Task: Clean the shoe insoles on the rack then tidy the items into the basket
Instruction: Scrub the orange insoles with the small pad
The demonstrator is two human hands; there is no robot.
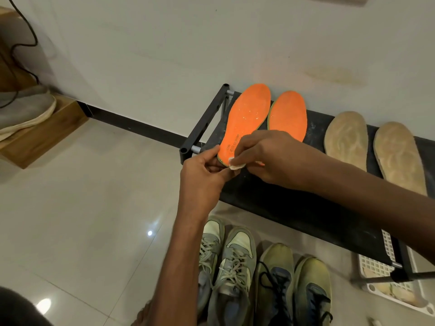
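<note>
Two orange insoles lie on the black shoe rack (277, 203). My left hand (204, 170) pinches the heel end of the left orange insole (247, 116). Beside it my right hand (266, 154) pinches a small white wipe (235, 165) against that heel. The second orange insole (288, 115) lies just to the right, partly hidden by my right hand. Further right on the rack rest two tan insoles (347, 140) (397, 156). A white lattice basket (386, 269) stands on the floor under the rack's right end, with pale items inside.
Two pairs of sneakers stand on the floor in front of the rack: a grey pair (226, 267) and a yellow-green pair (294, 285). A wooden step (44, 135) with a grey shoe (23, 111) is at the far left. The wall runs behind the rack.
</note>
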